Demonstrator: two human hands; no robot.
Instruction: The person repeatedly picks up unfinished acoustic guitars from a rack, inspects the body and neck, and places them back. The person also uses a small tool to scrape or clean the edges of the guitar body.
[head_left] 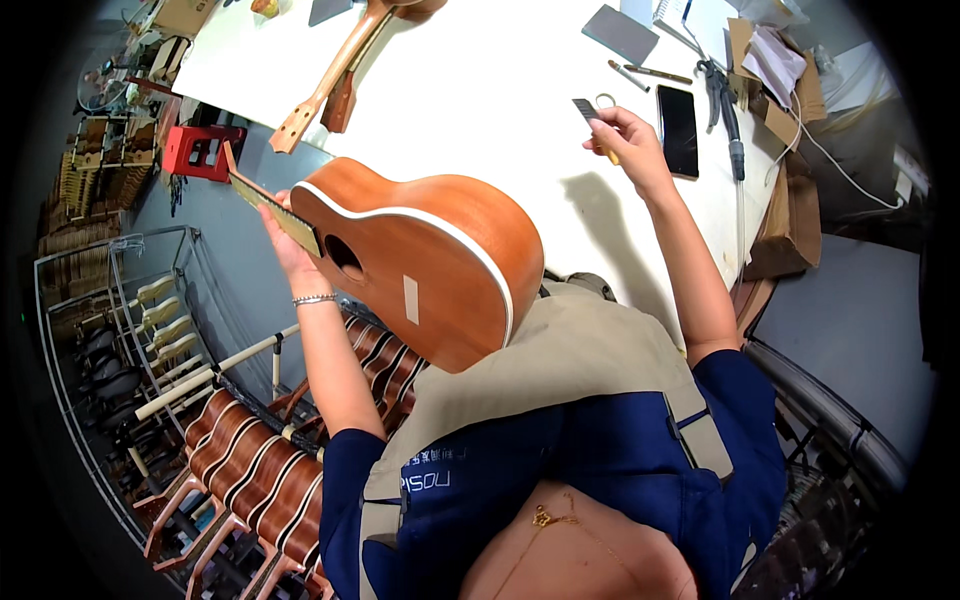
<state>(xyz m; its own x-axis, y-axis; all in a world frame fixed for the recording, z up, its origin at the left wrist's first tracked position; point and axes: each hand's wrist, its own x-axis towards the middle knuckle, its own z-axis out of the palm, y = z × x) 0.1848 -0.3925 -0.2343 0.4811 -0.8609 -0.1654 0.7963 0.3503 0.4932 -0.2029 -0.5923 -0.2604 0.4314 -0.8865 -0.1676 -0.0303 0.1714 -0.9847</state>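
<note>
My left hand (pixel 287 243) is closed around the neck of a small brown wooden ukulele (pixel 450 250). Its body leans against my apron (pixel 570 340), tilted, with the sound hole and white edge binding facing up and left. No strings are visible on it, and a pale rectangular patch marks its top. Over the white table, my right hand (pixel 632 150) pinches a small dark flat piece (pixel 585 110) with ridged lines. Something yellow (pixel 612 154) shows below the fingers, and I cannot make out whether the two are one tool.
On the white table (pixel 480 100) lie another wooden instrument (pixel 335 80), a phone (pixel 678 130), pens (pixel 655 75), a dark clamp-like tool (pixel 720 100) and a grey sheet (pixel 620 35). Cardboard boxes (pixel 790 220) stand right. Several instrument bodies (pixel 260 470) and a wire rack (pixel 120 300) are left.
</note>
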